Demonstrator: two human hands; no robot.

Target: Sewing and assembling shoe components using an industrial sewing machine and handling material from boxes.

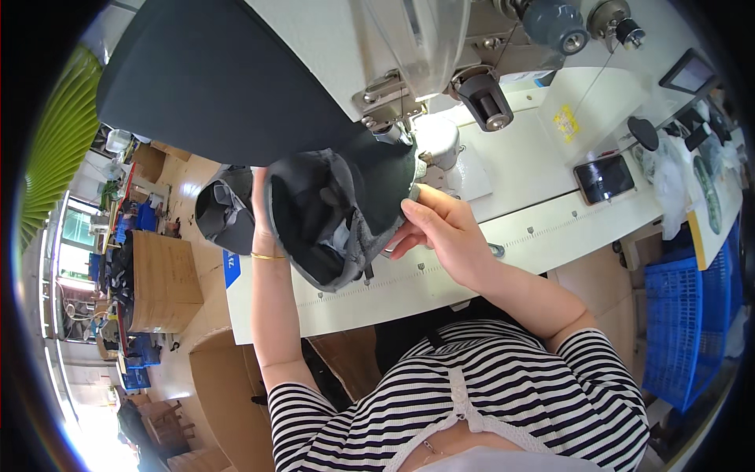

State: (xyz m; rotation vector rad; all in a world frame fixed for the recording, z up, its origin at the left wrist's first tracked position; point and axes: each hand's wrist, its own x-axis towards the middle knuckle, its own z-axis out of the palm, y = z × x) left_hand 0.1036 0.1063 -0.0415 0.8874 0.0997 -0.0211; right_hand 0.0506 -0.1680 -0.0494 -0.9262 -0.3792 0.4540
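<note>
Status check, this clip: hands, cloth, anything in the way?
Right hand pinches cloth edge. Left hand mostly hidden behind cloth, grip unclear. Cloth up against sewing machine.

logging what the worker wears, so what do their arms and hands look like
Both arms have short sleeves with narrow dark and white stripes. The left hand, mostly hidden, has a thin gold-coloured bangle at its wrist. The right hand is bare, with no glove or bracelet.

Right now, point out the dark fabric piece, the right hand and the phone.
Dark fabric piece (356, 230), head view: its grey band.
Right hand (452, 232), head view: near the thumb's base.
Phone (604, 178), head view: its dark screen.
</note>
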